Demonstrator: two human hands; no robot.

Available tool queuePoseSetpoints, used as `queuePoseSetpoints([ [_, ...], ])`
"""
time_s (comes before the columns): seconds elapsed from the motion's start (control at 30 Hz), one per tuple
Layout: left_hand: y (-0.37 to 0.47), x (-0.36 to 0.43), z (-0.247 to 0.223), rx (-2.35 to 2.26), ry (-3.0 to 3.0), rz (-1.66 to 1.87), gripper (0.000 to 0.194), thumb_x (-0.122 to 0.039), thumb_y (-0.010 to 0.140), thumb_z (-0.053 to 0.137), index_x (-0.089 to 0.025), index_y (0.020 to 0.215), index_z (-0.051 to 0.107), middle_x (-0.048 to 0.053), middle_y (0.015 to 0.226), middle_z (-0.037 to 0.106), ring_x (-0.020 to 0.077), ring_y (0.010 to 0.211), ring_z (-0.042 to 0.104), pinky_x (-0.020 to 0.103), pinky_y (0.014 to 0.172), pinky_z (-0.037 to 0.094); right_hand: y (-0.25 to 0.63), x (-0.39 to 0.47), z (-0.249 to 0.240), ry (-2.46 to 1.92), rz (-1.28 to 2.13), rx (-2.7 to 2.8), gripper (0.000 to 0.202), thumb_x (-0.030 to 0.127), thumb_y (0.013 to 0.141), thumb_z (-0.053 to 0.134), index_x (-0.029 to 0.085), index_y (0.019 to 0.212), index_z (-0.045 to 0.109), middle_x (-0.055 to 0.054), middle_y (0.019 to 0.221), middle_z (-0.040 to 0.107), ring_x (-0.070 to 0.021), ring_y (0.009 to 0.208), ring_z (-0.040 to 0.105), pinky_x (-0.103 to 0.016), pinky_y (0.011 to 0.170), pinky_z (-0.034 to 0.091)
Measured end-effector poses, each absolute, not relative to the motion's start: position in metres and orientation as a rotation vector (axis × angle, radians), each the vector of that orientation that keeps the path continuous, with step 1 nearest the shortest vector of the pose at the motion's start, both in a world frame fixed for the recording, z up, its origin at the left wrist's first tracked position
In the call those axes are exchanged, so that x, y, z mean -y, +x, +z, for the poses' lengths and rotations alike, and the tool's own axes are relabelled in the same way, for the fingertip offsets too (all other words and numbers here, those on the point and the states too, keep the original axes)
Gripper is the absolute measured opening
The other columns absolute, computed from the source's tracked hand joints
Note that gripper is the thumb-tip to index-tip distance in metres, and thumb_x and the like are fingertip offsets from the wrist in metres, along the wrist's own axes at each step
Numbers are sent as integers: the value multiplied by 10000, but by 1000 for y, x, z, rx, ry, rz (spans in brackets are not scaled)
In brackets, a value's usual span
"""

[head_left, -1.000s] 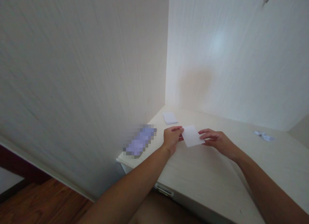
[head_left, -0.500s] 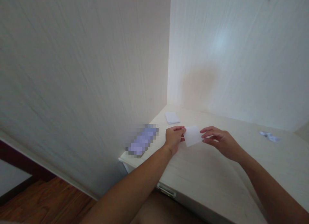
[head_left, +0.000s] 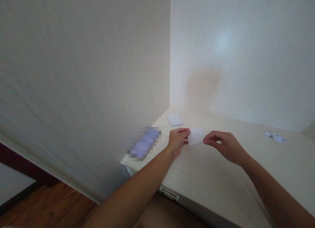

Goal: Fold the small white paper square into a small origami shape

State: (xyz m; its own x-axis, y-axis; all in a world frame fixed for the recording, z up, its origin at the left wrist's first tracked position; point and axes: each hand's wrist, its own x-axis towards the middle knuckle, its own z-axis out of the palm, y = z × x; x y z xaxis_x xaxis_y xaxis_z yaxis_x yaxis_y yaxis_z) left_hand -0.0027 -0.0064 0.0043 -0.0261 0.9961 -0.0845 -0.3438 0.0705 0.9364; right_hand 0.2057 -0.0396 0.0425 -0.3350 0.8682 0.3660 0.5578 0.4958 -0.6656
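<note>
A small white sheet of paper point(head_left: 196, 136) is held up between both hands, just above the white desk point(head_left: 209, 175). My left hand point(head_left: 177, 141) grips its left edge between thumb and fingers. At the lower right corner of the sheet, my right hand point(head_left: 219, 142) pinches the paper with thumb and fingertips. Behind my left hand, a small stack of white paper point(head_left: 175, 120) lies on the desk near the corner of the walls.
A pixelated purple-blue object point(head_left: 145, 143) lies at the desk's left edge by the side panel. Small crumpled white pieces point(head_left: 275, 137) sit at the right. A metal handle point(head_left: 169, 193) shows on the desk front.
My right fingers have closed on the paper's right corner, where they were spread beside it before. The sheet now looks lower and narrower, its lower edge raised. My left hand has hardly moved.
</note>
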Motion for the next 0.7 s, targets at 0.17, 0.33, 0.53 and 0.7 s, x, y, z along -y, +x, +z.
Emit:
queuePoseSetpoints([
  [0.17, -3, 10, 8, -960, 912, 1331, 264, -277, 695, 848, -139, 897, 748, 105, 852, 731, 155, 675, 661, 290, 632, 527, 208, 33, 37, -1178, 520, 2004, 246, 487, 854, 686, 249, 827, 739, -59, 912, 739, -210, 762, 646, -338, 660, 518],
  [0.33, -2, 11, 9, -897, 952, 1326, 293, -303, 684, 861, -139, 902, 752, 100, 848, 738, 154, 696, 665, 278, 649, 531, 212, 24, 27, -1099, 520, 1865, 289, 531, 811, 719, 242, 801, 731, -94, 1367, 584, -289, 1144, 609, -426, 862, 572],
  [0.53, 0, 12, 10, -824, 1000, 1299, 323, -311, 667, 870, -127, 906, 753, 112, 899, 749, 163, 724, 675, 289, 669, 547, 213, 18, 19, -1096, 684, 1716, 307, 523, 796, 740, 216, 790, 727, -117, 1336, 629, -297, 1143, 631, -429, 885, 585],
  [0.7, 2, 12, 9, -785, 1031, 1266, 343, -322, 661, 873, -119, 908, 749, 126, 917, 757, 183, 733, 694, 317, 678, 564, 213, 16, 17, -1114, 703, 1654, 323, 504, 777, 759, 185, 826, 741, -121, 1068, 754, -244, 870, 706, -376, 766, 588],
])
